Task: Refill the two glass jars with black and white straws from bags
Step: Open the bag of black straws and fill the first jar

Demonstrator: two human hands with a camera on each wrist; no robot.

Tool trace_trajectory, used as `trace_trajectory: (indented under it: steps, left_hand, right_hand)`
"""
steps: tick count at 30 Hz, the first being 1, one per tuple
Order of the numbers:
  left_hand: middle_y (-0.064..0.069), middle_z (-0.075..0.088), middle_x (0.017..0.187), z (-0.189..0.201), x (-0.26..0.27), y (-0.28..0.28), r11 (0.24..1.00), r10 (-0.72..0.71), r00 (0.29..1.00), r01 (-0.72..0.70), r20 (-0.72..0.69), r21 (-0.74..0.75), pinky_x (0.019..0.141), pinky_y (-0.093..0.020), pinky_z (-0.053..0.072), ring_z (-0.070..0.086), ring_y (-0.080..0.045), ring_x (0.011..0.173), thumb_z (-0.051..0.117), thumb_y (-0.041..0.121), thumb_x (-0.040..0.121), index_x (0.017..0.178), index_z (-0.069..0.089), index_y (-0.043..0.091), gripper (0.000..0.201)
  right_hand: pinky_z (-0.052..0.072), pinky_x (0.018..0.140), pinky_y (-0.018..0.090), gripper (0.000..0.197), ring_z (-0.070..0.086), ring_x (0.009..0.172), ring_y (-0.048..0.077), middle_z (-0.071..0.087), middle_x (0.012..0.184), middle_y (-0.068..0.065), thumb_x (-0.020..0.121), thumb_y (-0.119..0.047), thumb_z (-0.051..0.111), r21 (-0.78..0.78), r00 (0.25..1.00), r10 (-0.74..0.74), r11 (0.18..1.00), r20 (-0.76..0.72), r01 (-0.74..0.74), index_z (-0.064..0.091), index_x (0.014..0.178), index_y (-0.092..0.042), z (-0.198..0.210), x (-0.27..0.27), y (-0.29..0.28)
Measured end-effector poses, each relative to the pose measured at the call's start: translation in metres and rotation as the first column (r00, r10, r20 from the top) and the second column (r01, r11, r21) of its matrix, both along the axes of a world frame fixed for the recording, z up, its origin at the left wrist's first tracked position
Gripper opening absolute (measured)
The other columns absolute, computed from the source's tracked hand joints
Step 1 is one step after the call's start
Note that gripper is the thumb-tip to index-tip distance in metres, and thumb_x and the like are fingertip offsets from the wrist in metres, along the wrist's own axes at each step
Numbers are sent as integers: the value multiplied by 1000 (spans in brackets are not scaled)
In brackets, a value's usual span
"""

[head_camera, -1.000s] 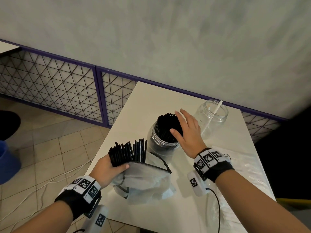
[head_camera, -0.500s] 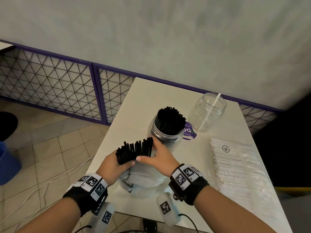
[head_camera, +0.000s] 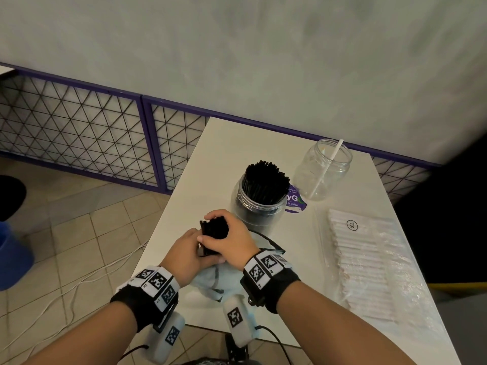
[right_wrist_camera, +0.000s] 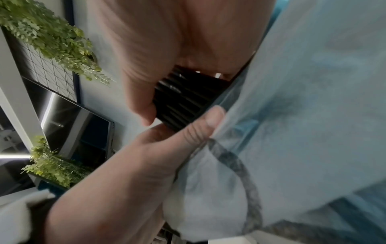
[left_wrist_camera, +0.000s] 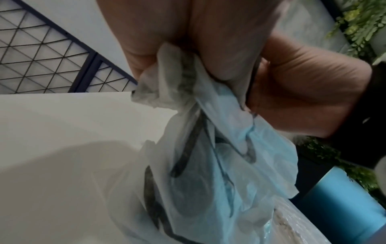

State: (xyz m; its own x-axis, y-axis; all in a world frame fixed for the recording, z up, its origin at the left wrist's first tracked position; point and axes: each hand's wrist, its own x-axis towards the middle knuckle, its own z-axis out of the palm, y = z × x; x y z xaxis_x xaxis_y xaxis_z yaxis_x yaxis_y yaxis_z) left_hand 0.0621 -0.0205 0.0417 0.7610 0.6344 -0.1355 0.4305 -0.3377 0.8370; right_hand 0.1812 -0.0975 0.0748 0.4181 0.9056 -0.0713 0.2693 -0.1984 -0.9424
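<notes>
A bundle of black straws [head_camera: 214,230] sticks out of a crumpled whitish plastic bag [head_camera: 210,277] at the table's near edge. My right hand [head_camera: 224,233] grips the bundle from above; the right wrist view shows the black straws [right_wrist_camera: 185,102] between fingers and thumb. My left hand [head_camera: 184,255] clutches the bag [left_wrist_camera: 188,102] just below them. Behind stands a glass jar packed with black straws [head_camera: 259,196]. A second glass jar [head_camera: 322,169] farther right holds one white straw [head_camera: 328,167]. A clear bag of white straws [head_camera: 366,262] lies flat on the right.
The white table [head_camera: 218,164] has its left edge beside my left arm, with tiled floor and loose cables [head_camera: 87,272] below. A purple-framed wire fence [head_camera: 79,133] runs along the grey wall. A purple sticker [head_camera: 296,200] lies between the jars. A blue bin [head_camera: 13,256] stands at far left.
My right hand left the top of the black-straw jar, came back to the bag and closed around the protruding straws. The left hand kept hold of the bag and bunched it tighter.
</notes>
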Motion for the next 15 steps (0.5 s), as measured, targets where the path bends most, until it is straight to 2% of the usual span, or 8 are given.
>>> trace_trajectory:
  steps: [2, 5, 7, 9, 10, 11, 13, 15]
  left_hand:
    - [6, 54, 101, -4, -5, 1, 1000, 13, 1000, -13, -7, 19, 79, -25, 43, 54, -11, 92, 73, 61, 51, 98, 46, 42, 57]
    - [8, 44, 115, -7, -14, 4, 1000, 15, 1000, -15, -4, 12, 85, -24, 38, 46, -7, 106, 86, 42, 60, 99, 40, 41, 61]
    - [9, 41, 113, -7, -17, 6, 999, -41, 999, 41, -20, 33, 84, -21, 37, 46, -3, 104, 83, 40, 64, 95, 47, 40, 47]
    - [15, 42, 112, -10, -20, 8, 991, -106, 993, 109, -43, 83, 91, -24, 38, 47, 0, 104, 76, 38, 72, 86, 56, 48, 27]
    - [16, 44, 116, -10, -19, 9, 986, -122, 989, 130, -82, 109, 97, -26, 36, 47, -5, 108, 71, 42, 75, 80, 59, 53, 18]
    - [14, 45, 122, -11, -18, 11, 978, -143, 976, 165, -163, 127, 101, -28, 33, 47, -12, 113, 61, 52, 75, 82, 58, 58, 10]
    - [7, 46, 136, -10, -14, 11, 963, -173, 938, 224, -299, 147, 107, -33, 30, 41, -19, 124, 36, 70, 65, 114, 55, 52, 55]
    - [7, 44, 143, -6, -9, 8, 982, -111, 952, 149, -286, 116, 109, -37, 29, 36, -18, 131, 24, 75, 62, 136, 44, 39, 85]
  right_hand:
    - [43, 76, 10, 26, 54, 80, 1, 58, 89, -8, 81, -11, 72, 19, 999, -39, 999, -22, 39, 58, 102, -17, 0, 3, 1]
    - [44, 76, 14, 20, 52, 75, -1, 56, 82, -10, 84, -9, 68, 53, 993, -103, 993, -55, 106, 55, 97, -17, 2, 11, 1]
    - [45, 75, 13, 19, 54, 72, -5, 59, 82, -9, 85, -5, 67, 98, 985, -135, 985, -104, 145, 55, 95, -15, 6, 18, 0]
    - [47, 79, 16, 18, 58, 75, -3, 65, 82, -9, 85, 0, 65, 149, 972, -144, 974, -186, 173, 55, 94, -12, 13, 23, -3]
    - [48, 80, 18, 18, 59, 77, 0, 66, 82, -8, 85, 0, 65, 172, 967, -141, 969, -211, 179, 55, 93, -13, 17, 26, -5]
    - [48, 81, 21, 18, 59, 78, 4, 66, 82, -5, 85, 1, 65, 192, 966, -137, 965, -217, 180, 54, 92, -12, 20, 28, -7]
    - [49, 82, 24, 17, 59, 81, 9, 65, 83, -2, 85, 1, 65, 235, 974, -120, 958, -192, 165, 54, 93, -9, 27, 30, -12]
    - [49, 82, 23, 15, 60, 83, 10, 65, 83, -3, 84, 1, 65, 270, 985, -102, 953, -140, 137, 56, 92, -8, 32, 30, -18]
